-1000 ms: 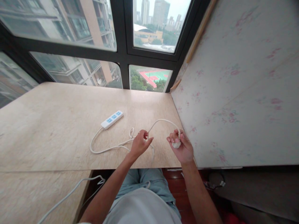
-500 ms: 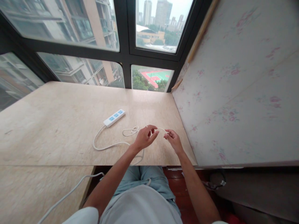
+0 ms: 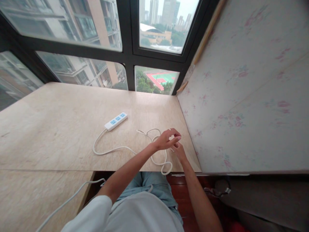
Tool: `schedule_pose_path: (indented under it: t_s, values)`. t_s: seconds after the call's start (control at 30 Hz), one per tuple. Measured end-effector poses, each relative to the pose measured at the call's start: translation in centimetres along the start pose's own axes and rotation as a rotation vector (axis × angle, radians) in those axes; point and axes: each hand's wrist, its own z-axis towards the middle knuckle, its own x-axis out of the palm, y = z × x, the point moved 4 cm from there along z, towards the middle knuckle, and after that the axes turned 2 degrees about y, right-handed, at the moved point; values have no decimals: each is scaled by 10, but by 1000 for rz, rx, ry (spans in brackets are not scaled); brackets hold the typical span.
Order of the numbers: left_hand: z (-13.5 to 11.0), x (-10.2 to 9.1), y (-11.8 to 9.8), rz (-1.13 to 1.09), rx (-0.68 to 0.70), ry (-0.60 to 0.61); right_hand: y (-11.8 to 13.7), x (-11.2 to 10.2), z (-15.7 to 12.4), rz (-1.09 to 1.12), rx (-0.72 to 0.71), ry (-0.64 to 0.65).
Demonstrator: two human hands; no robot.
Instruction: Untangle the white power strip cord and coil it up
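A white power strip [image 3: 116, 121] with blue socket faces lies at a slant on the tabletop, left of my hands. Its white cord [image 3: 120, 147] curves toward me and runs behind my left forearm, then lies in loose loops under and beside my left hand. My left hand [image 3: 167, 139] is over the loops, thumb and fingertips drawn together on the cord; the pinched part is hidden. Close against it, slightly nearer to me, my right hand [image 3: 180, 150] has its fingers closed on the cord. A bit of white shows at its left side.
The pale wood-grain tabletop [image 3: 60, 129] meets a dark-framed window at the back. A floral-papered wall [image 3: 241, 96] bounds the right side. Another white cable [image 3: 70, 197] crosses the lower surface at left. Dark wires [image 3: 218, 193] hang below the edge at right.
My left hand has moved right, up to my right hand, which has shifted slightly toward me. More cord loops now lie on the tabletop between the power strip and my hands.
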Motion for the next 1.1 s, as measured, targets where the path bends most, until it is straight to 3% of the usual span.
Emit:
schedule_pose_path:
  t_s: [0.1,0.23,0.37,0.5,0.63,0.77,0.87,1.1]
  values:
    - [-24,-15,3,-65,-101,-68,-8,-5,-2,32,-2,-13]
    - [-69,-29,30,-187,-381,-214,-11,-3,-1,60,-7,-14]
    - [-113,-25,57,52,-648,-180,-16,-2,-1,65,-15,-27]
    - [-140,-13,64,362,-704,-139,-28,-8,-6,53,-32,-65]
    - [-144,1,63,479,-667,-151,-36,-14,-13,-18,-128,-103]
    - [-138,9,65,501,-650,-177,-36,-12,-17,-188,-268,-35]
    - [-138,10,68,462,-664,-269,-35,-10,-17,-319,-312,-6]
    - [-140,7,64,313,-710,-495,-16,-12,-22,-459,-380,-72]
